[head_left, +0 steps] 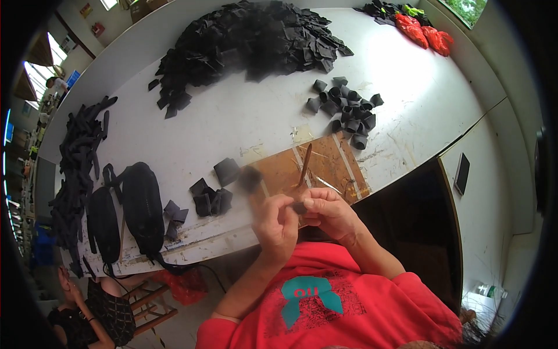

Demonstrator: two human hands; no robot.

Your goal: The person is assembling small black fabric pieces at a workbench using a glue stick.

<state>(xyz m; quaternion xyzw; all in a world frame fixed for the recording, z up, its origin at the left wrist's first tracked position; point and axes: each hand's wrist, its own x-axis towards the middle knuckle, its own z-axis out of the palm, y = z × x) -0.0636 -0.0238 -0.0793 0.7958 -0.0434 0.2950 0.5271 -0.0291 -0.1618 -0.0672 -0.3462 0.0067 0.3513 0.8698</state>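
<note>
Close in front of my red shirt, my left hand (276, 225) and my right hand (332, 214) meet, fingertips pinched on a small dark fabric piece (299, 207). Fingers cover most of it. Just beyond them a slim brown stick (306, 166) points up over a brown board (325, 160); its lower end is hard to make out. Past the board's far right corner lies a cluster of dark rolled fabric tubes (349, 110). Left of the board are a loose dark piece (226, 171) and a few folded ones (209, 199).
A large heap of flat black pieces (250, 41) covers the far table. Long dark strips (75, 168) and two black pouches (143, 206) lie at left. Red plastic bags (421, 32) sit far right. A seated person (96, 311) is at lower left. A phone-like slab (462, 173) lies right.
</note>
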